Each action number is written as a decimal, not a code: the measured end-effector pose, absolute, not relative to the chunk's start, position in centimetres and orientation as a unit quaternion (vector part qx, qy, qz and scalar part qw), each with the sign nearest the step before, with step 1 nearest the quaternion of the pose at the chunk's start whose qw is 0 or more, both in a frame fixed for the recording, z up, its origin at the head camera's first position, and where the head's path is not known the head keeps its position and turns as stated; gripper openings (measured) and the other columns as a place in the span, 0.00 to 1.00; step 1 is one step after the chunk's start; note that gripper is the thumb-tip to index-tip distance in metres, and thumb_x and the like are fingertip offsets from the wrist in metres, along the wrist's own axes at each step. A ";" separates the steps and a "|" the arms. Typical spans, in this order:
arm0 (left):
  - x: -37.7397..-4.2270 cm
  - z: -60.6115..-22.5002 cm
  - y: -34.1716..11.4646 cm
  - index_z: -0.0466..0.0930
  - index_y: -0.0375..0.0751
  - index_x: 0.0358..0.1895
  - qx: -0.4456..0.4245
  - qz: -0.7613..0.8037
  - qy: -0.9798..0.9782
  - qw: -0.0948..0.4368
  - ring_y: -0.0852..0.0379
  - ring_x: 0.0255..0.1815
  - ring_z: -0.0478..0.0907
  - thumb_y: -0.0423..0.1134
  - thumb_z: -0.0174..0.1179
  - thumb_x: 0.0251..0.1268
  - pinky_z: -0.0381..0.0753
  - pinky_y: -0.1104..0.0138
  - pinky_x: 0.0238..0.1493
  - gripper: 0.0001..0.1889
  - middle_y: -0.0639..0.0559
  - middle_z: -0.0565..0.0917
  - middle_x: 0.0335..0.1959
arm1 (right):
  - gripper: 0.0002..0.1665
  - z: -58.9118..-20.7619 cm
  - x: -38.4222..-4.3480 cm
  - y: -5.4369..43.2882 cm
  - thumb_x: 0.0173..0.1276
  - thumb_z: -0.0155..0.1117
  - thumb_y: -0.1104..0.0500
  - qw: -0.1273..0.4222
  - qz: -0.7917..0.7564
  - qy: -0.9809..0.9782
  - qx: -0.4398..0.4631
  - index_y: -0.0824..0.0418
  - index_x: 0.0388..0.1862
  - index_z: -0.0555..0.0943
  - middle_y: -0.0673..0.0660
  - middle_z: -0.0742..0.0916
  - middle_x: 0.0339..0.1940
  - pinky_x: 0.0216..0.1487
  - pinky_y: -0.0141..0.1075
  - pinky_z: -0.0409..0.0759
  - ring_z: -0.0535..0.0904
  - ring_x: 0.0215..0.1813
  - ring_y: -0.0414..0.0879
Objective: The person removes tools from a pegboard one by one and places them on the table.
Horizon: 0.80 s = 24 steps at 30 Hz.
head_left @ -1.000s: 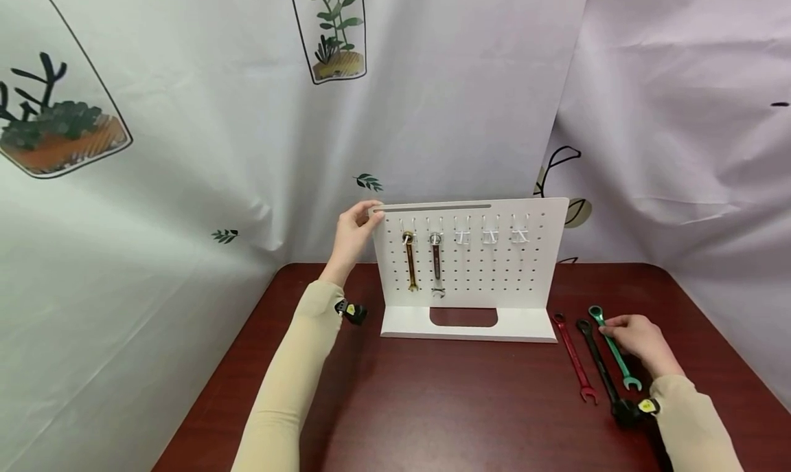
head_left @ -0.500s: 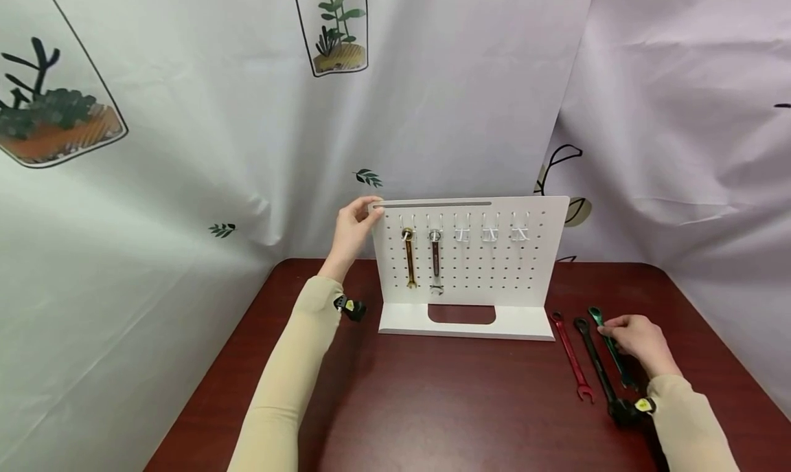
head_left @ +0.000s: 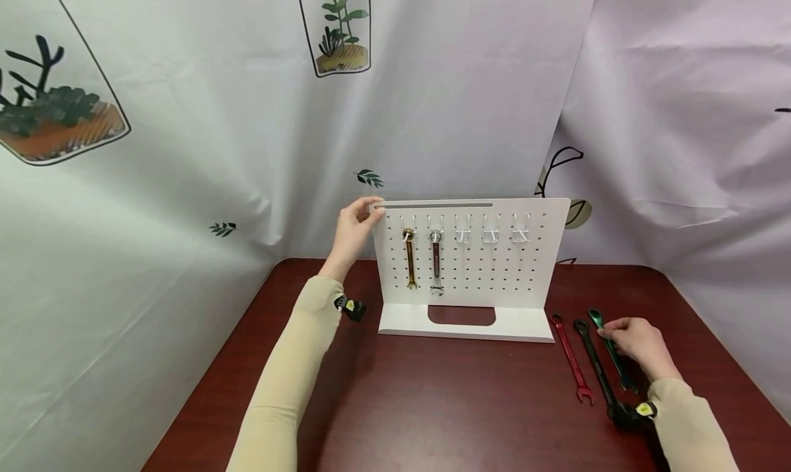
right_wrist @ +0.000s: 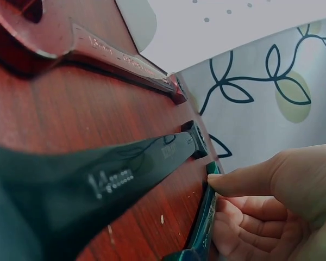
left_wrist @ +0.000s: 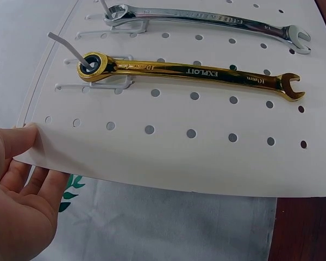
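Observation:
My left hand (head_left: 353,233) grips the upper left corner of a white pegboard (head_left: 469,273), thumb on the front face and fingers behind. On its hooks hang a gold wrench (left_wrist: 195,73) and a silver wrench (left_wrist: 206,17), each by its ring end. Over at the right, my right hand (head_left: 639,341) pinches a green wrench (head_left: 612,348) near its ring end, between thumb and fingers. In the right wrist view the thumb presses the edge of this green wrench (right_wrist: 205,217). A black wrench (head_left: 596,362) and a red wrench (head_left: 573,358) lie beside it on the table.
Three white hooks (head_left: 490,234) on the pegboard bear no tool. The pegboard stands on the dark red table (head_left: 469,403), right of the left forearm. A white printed curtain (head_left: 457,101) hangs close behind the table.
The green wrench has tilted in my right hand, its face turning from bright to dark. My left hand keeps its hold on the pegboard. The head view has shifted slightly.

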<state>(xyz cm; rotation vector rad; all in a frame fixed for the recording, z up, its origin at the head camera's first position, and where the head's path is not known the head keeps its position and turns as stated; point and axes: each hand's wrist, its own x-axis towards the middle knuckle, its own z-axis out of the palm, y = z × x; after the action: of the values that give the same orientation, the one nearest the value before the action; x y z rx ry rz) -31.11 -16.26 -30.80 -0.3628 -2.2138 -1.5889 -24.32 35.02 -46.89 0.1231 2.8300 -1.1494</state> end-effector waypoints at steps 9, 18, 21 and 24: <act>-31.5 -30.9 -16.3 0.80 0.33 0.59 -0.115 -0.569 -0.792 0.190 0.43 0.47 0.80 0.34 0.60 0.74 0.75 0.60 0.45 0.15 0.39 0.84 0.51 | 0.24 -46.9 -24.4 35.0 0.73 0.62 0.55 0.038 -0.368 0.928 0.039 0.79 0.49 0.80 0.73 0.84 0.43 0.36 0.45 0.82 0.82 0.33 0.49; -34.1 -33.1 -17.2 0.81 0.38 0.59 -0.121 -0.572 -0.787 0.196 0.41 0.48 0.80 0.39 0.62 0.73 0.74 0.55 0.46 0.16 0.39 0.83 0.52 | 0.24 -47.0 -24.5 34.9 0.73 0.63 0.56 0.035 -0.364 0.930 0.038 0.80 0.48 0.79 0.74 0.83 0.42 0.34 0.44 0.82 0.82 0.32 0.49; -34.3 -33.3 -17.4 0.82 0.41 0.58 -0.124 -0.573 -0.786 0.199 0.43 0.45 0.80 0.42 0.64 0.72 0.73 0.58 0.43 0.16 0.41 0.84 0.50 | 0.23 -47.0 -24.6 35.0 0.73 0.62 0.57 0.032 -0.362 0.931 0.038 0.80 0.49 0.79 0.73 0.84 0.41 0.34 0.44 0.82 0.82 0.32 0.48; -34.2 -33.3 -17.4 0.83 0.42 0.57 -0.128 -0.570 -0.786 0.204 0.46 0.43 0.80 0.43 0.64 0.71 0.72 0.62 0.41 0.16 0.43 0.84 0.48 | 0.24 -47.0 -24.6 35.0 0.74 0.62 0.56 0.032 -0.359 0.932 0.037 0.81 0.49 0.78 0.73 0.84 0.41 0.34 0.44 0.82 0.82 0.32 0.48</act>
<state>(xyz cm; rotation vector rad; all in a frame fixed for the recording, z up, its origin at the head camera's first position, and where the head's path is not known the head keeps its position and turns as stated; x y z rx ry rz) -34.22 -17.41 -33.27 -0.3581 -2.1909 -1.5889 -24.61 34.99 -46.97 0.1142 2.8695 -1.1063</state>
